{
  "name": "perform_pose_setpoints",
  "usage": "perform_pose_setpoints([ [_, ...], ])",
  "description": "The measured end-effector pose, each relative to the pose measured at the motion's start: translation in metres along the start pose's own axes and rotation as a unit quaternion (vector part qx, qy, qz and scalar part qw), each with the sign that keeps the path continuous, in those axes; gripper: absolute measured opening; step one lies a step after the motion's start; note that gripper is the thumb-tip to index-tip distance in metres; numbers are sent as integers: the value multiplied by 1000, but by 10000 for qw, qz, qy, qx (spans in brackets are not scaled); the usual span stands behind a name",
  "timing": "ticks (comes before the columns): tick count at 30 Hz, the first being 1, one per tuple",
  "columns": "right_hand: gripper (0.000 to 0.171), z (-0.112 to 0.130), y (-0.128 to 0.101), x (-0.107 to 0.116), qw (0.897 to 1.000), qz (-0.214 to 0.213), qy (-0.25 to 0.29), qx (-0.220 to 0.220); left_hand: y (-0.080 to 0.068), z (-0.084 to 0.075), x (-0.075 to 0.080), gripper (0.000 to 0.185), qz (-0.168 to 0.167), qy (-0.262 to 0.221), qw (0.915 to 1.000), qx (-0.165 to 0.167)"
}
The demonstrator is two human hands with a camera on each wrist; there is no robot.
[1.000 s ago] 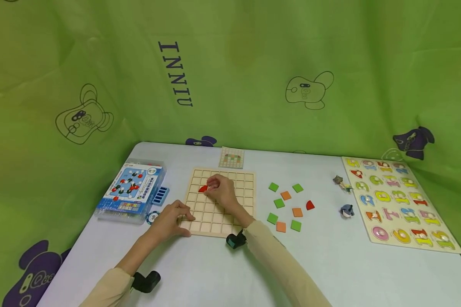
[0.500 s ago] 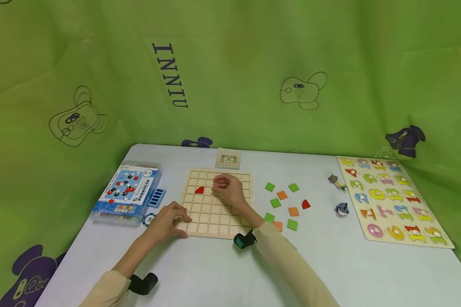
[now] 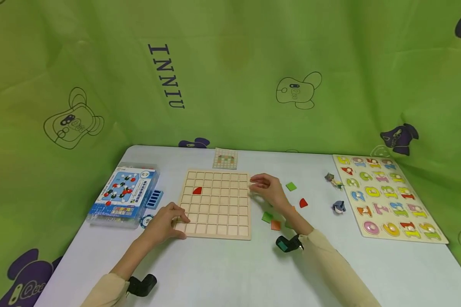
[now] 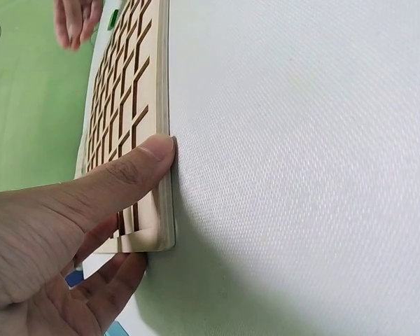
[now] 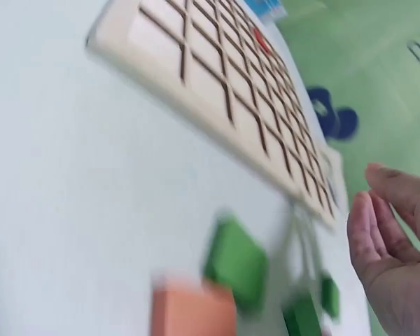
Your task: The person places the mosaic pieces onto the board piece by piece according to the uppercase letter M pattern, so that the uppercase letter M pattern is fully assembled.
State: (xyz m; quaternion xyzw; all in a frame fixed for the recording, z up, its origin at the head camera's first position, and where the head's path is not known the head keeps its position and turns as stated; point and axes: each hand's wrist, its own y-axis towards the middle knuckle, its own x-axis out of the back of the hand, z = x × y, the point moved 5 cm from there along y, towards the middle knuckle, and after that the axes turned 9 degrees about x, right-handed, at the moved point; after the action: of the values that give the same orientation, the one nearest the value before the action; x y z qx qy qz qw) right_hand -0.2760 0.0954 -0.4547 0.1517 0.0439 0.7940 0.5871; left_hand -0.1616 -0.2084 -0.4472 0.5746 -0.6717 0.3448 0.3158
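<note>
Head view shows your left hand (image 3: 168, 220) gripping the near left corner of the wooden grid board (image 3: 215, 204), whose cells hold one red quarter-circle piece (image 3: 197, 190). Your right hand (image 3: 269, 190) hovers empty, fingers relaxed, over the loose tiles (image 3: 290, 186) beside it.

Right hand (image 5: 395, 259) empty (loose) beside grid board (image 5: 217, 91).

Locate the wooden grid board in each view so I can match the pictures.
Head: wooden grid board at centre, on the table.
Left wrist: upper left, seen edge-on, the left hand holding its near corner.
Right wrist: across the top, blurred.
Shared landmark: the red quarter-circle piece in one cell, also in the right wrist view.
</note>
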Motion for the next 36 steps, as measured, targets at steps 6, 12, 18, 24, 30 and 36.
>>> perform_pose_setpoints([
  [6,32,19,-20,50,9978,-373,-535,-77,0,1,0,34,13,-11,9999,-122],
  [12,33,2,-32,92,9845,-1083,-1362,-199,1,1,0,34,-5,44,9999,-105],
  [18,35,-19,-38,116,9734,-1635,-1505,-551,0,1,0,34,24,-15,10000,-60],
  [24,41,-28,-39,116,9582,-1496,-2176,-1097,-2,1,1,34,-48,16,9999,-95],
  [30,34,-30,-40,113,9527,-1717,-2326,-933,-2,0,2,34,-63,-13,9999,-96],
  [36,31,-37,-41,116,9573,-1676,-2150,-958,-4,-1,3,34,-25,-44,9999,-108],
])
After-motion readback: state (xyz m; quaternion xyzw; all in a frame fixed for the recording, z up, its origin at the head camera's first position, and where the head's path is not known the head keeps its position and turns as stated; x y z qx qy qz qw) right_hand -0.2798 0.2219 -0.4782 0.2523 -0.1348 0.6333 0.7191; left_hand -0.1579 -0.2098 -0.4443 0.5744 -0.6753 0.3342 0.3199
